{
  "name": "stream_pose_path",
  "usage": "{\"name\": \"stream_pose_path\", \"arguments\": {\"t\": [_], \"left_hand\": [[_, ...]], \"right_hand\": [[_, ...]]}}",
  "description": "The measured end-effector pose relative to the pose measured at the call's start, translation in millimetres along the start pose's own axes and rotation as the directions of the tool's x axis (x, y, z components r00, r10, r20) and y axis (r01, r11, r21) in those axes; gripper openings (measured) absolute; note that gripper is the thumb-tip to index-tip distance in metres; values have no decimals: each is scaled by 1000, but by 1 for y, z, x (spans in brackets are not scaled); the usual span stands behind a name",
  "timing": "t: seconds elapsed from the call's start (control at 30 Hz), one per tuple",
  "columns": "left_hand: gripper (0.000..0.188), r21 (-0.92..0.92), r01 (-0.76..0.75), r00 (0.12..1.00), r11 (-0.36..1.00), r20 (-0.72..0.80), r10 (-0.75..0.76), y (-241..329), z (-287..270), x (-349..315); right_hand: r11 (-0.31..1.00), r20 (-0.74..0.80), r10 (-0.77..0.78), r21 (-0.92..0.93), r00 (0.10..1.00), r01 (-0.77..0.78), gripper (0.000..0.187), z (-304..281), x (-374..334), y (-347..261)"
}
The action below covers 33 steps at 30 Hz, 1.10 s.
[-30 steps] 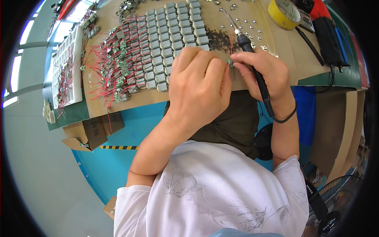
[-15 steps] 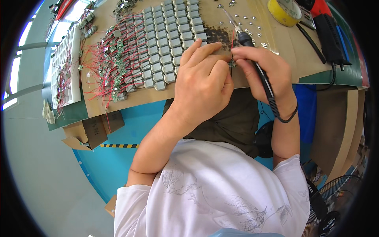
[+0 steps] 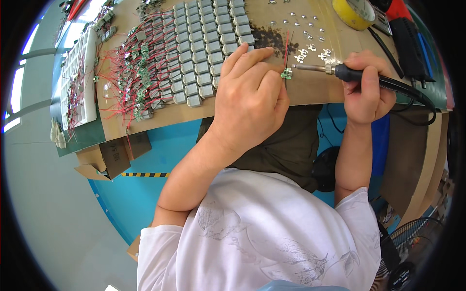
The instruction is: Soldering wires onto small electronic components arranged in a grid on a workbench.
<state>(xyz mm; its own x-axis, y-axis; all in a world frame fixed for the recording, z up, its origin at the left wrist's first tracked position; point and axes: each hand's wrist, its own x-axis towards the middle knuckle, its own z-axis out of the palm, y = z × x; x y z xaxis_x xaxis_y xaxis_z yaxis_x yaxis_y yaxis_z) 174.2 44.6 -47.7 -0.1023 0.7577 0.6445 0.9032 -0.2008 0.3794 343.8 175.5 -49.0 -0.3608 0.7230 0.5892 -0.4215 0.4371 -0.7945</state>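
A small green circuit board [image 3: 287, 73] with a metal part on it sits at the fingertips of my left hand [image 3: 250, 99]. That hand is closed on the board's left side, though the grip itself is mostly hidden. A red wire [image 3: 287, 46] rises from the board toward the far side. In my right hand [image 3: 367, 87], closed around its grip, is a soldering iron [image 3: 350, 73] with a black handle. It lies nearly level, its metal tip pointing left, close to the board; contact cannot be made out.
Rows of grey motor-like blocks [image 3: 198, 46] with red-wired boards [image 3: 141, 68] stand left. Small silver metal pieces [image 3: 310, 38] lie beyond the iron. A yellow tape roll [image 3: 354, 13] and black holder [image 3: 407, 46] are far right. A white tray [image 3: 86, 80] is at left.
My right hand has moved right, away from the red wire. The soldering iron has swung from steeply slanted to nearly level, its tip now beside the board. My left hand has barely moved.
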Motion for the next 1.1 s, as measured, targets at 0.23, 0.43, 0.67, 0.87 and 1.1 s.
{"name": "stream_pose_path", "arguments": {"t": [0.23, 0.43, 0.67, 0.87, 1.1], "left_hand": [[18, 3, 17, 1000, 1000, -5, -17, 0, 2, -2], [11, -1, -40, 999, 999, -22, 40, -3, 5, -3], [18, 7, 22, 1000, 1000, -13, -22, 1, 2, -1], [17, 12, 27, 1000, 1000, -17, -26, 2, 3, -2], [17, 16, 32, 999, 999, -17, -32, 3, 3, -1]], "right_hand": [[995, 116, -23, -91, 993, 34, 15, -2, 0, 0], [989, 162, 3, -148, 987, 21, 13, 1, 1, -5], [983, 184, -8, -178, 983, 41, 13, 3, 3, -5], [984, 208, -19, -170, 978, 56, 13, 1, 3, -4], [986, 218, -24, -158, 976, 60, 13, 0, 2, -3]]}}
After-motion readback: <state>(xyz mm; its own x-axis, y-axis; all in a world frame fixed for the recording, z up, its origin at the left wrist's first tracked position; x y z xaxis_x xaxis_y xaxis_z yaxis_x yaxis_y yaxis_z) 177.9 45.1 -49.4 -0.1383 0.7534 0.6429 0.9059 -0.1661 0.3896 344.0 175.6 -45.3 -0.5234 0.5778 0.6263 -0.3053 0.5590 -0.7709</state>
